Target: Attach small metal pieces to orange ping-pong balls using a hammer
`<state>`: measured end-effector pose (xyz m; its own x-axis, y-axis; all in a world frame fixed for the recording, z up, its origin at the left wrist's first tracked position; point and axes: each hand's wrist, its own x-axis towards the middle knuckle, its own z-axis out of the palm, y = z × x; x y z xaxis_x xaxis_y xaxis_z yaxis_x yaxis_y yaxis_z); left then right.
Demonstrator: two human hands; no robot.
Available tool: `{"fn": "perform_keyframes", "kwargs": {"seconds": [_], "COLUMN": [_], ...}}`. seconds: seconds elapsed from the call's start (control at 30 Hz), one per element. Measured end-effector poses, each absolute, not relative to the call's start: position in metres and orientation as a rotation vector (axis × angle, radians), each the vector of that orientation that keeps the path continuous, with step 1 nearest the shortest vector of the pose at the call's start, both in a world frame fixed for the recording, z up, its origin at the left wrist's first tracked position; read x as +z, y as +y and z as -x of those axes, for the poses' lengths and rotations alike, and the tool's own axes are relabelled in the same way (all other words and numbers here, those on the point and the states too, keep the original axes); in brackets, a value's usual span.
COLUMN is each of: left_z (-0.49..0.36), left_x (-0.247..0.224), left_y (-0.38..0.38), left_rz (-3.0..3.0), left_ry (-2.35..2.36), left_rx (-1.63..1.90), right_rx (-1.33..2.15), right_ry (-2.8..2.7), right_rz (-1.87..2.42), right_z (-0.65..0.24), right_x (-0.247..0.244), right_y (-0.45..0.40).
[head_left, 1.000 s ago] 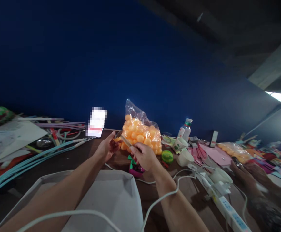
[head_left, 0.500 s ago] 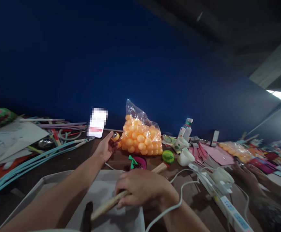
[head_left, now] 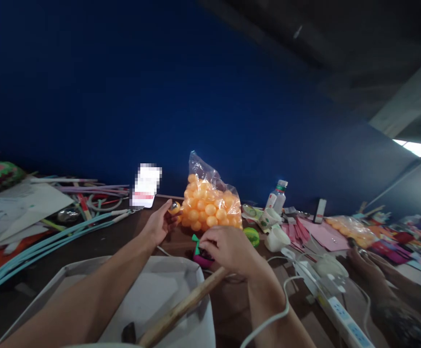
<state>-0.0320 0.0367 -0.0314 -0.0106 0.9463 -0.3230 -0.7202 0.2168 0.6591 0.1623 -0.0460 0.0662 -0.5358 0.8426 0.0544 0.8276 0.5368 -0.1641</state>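
My left hand [head_left: 159,223] is closed on a small ball [head_left: 174,208] that is orange with a shiny dark patch, beside the clear bag of orange balls [head_left: 210,208]. Above a purple item with a green bow [head_left: 196,244], my right hand [head_left: 225,249] reaches with fingers curled; what its fingertips hold, if anything, is hidden. A wooden stick [head_left: 184,307] slants from under my right wrist across the white tray [head_left: 192,263]. Just past that hand lies a round green item [head_left: 251,237].
Left are light-blue tubes [head_left: 68,232], papers and a lit phone [head_left: 145,188]. Right are a bottle [head_left: 277,195], white cups [head_left: 277,238], a cable and a power strip [head_left: 348,319]. Another person's hands [head_left: 370,266] are at the far right.
My right hand has let go of the wooden stick and moved up and right, to the purple item. The stick has shifted. My left hand has barely moved and still holds the ball.
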Motion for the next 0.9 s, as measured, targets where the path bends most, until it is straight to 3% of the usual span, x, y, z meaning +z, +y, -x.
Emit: {"fn": "perform_keyframes", "kwargs": {"seconds": [0.13, 0.47, 0.9], "left_z": [0.031, 0.032, 0.029], "left_x": [-0.034, -0.035, -0.035], "left_y": [0.038, 0.038, 0.036], "left_rz": [-0.365, -0.371, -0.383], "left_ry": [0.839, 0.834, 0.870], "left_rx": [1.352, 1.350, 1.338], "right_rx": [0.057, -0.113, -0.055], "right_ry": [-2.661, -2.845, -2.911], "right_rz": [1.677, 1.789, 1.744], "right_z": [-0.165, -0.149, -0.150], "right_x": [0.055, 0.025, 0.027], "right_y": [-0.033, -0.021, -0.021]}}
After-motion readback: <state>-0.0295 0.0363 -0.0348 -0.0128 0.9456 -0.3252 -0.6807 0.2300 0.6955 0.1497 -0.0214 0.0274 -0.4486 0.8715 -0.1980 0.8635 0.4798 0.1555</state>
